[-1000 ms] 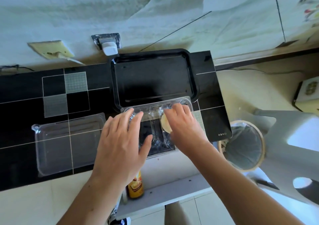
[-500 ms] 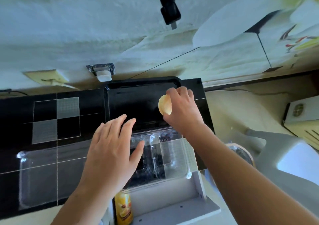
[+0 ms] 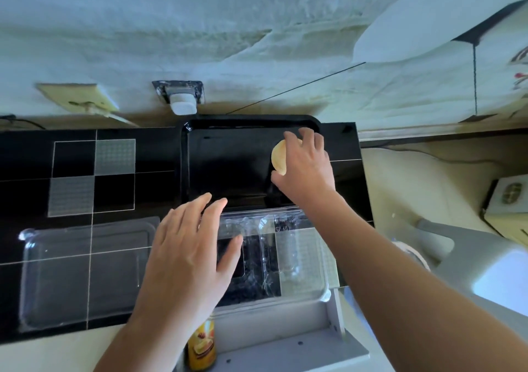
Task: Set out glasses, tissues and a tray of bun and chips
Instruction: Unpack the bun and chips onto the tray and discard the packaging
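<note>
A black tray [image 3: 228, 168] lies on the black tiled counter against the wall. My right hand [image 3: 307, 168] grips a pale yellow bun [image 3: 278, 158] over the tray's right end. Nearer me stands a clear plastic container [image 3: 297, 254] with compartments. My left hand [image 3: 185, 254] lies flat with straight fingers on its left part and holds nothing. A clear plastic lid [image 3: 83, 268] rests on the counter to the left of the container. No glasses, tissues or chips are in view.
A white plug [image 3: 183, 106] sits in a wall socket just behind the tray. A yellow can [image 3: 201, 346] stands below the counter's front edge on a white shelf [image 3: 285, 348]. A grey plastic chair [image 3: 471, 260] stands at the right.
My right hand has lifted the bun out of the clear container and carried it away from me, over the tray's right end. My left hand has stayed on the container.
</note>
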